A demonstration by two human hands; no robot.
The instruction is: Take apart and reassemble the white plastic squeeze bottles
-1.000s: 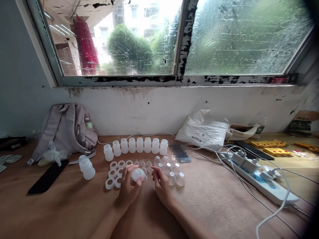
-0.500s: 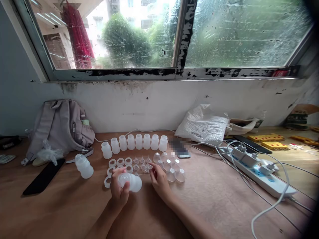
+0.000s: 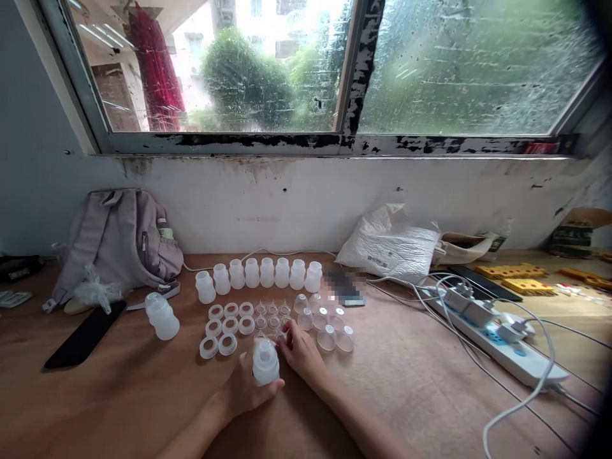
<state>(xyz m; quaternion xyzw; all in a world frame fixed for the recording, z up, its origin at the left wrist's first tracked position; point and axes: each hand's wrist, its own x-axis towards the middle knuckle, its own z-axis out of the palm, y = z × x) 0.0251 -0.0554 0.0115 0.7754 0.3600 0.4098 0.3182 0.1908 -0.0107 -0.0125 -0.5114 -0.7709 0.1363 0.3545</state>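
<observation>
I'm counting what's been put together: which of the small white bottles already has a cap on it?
The capped bottle standing alone at the left, near the black phone. The row of bottles behind the rings stands open-necked.

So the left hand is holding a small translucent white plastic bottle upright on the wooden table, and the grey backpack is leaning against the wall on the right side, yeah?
Not quite. The head view shows the grey backpack against the wall on the left side, not the right. The rest holds: the left hand holds the small translucent white plastic bottle upright on the wooden table.
</observation>
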